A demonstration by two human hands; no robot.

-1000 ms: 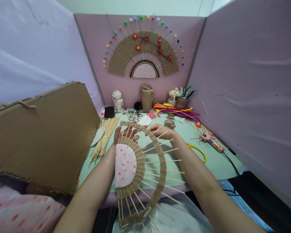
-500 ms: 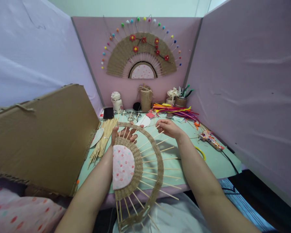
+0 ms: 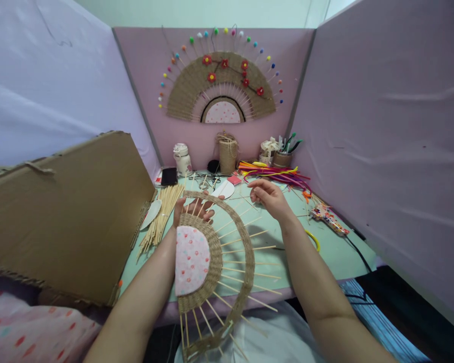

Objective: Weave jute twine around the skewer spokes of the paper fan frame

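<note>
My left hand (image 3: 192, 207) holds up a half-made fan (image 3: 215, 262) from behind, fingers showing through its skewer spokes. The fan has a pink dotted fabric half-circle, a band of woven jute around it and an outer jute arc on wooden skewers. My right hand (image 3: 269, 195) hovers above the green table just past the fan's top right spokes, fingers loosely curled and apart, holding nothing I can see. It does not touch the fan.
A finished fan (image 3: 221, 88) with red flowers hangs on the pink back wall. A cardboard sheet (image 3: 64, 212) leans at left beside a bundle of skewers (image 3: 164, 214). Jute spool (image 3: 228, 151), jar (image 3: 183, 159), pipe cleaners (image 3: 276, 174) and yellow-handled scissors (image 3: 315, 239) lie on the table (image 3: 336, 252).
My right hand has let go of the fan's upper spokes and lifted away to the right and back. The left hand keeps the fan almost still.
</note>
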